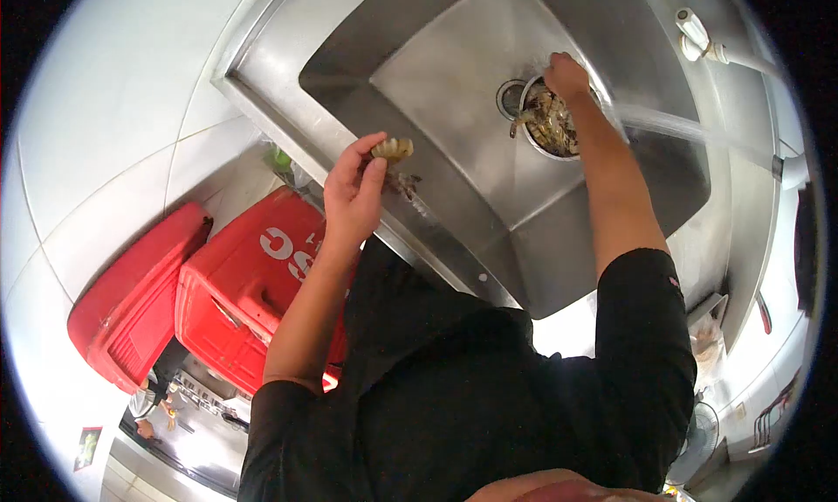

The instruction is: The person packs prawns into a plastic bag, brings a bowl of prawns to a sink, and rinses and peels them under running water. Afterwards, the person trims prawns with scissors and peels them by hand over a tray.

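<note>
My left hand (353, 192) is raised over the sink's front edge, with thumb and fingers pinching a shrimp (394, 149). The shrimp's ridged, yellowish-grey body sticks out past my fingertips. Just below it, dark leggy bits (405, 185) show against the metal; whether they belong to this shrimp is unclear. My right hand (567, 74) is closed at the far rim of a round metal bowl (559, 156) in the sink, and its fingertips are turned away from view. Several shrimp (550, 128) fill the bowl, one hanging over its left rim.
A water stream (659, 121) runs from a spout (790, 170) at right into the steel sink (454, 109). Left of the bowl is the drain (510, 99). A red cooler box (236, 266) and its red lid (140, 301) stand lower left, near another person's hand (145, 429).
</note>
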The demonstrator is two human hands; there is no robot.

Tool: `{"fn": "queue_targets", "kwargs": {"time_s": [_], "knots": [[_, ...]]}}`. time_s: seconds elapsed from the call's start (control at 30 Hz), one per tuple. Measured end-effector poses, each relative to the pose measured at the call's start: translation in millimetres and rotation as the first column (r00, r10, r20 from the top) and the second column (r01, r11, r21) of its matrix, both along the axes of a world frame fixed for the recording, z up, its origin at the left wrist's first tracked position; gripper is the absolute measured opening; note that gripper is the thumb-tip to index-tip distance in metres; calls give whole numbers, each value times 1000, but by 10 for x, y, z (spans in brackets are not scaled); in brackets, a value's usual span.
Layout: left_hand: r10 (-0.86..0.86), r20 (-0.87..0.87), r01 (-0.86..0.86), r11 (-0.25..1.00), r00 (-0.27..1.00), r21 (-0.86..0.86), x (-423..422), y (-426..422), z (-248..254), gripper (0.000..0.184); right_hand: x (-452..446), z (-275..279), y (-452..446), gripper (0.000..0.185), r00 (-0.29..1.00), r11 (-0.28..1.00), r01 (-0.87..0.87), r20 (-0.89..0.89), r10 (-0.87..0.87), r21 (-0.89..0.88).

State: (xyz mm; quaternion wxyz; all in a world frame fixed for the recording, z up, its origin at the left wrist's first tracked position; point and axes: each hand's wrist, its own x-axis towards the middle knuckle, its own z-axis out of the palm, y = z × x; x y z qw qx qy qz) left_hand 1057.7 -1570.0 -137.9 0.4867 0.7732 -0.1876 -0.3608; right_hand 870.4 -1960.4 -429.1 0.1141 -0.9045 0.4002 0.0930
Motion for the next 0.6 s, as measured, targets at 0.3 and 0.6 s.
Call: {"fn": "queue_targets", "kwargs": {"time_s": [0.3, 0.6], "knots": [[310, -230, -362, 901, 922, -237, 339, 377, 89, 28, 310, 1475, 871, 17, 417, 666, 63, 586, -694, 743], [508, -102, -508, 784, 855, -357, 878, 1360, 687, 26, 1219, 3706, 3387, 7, 340, 681, -638, 925, -171, 360]]}}
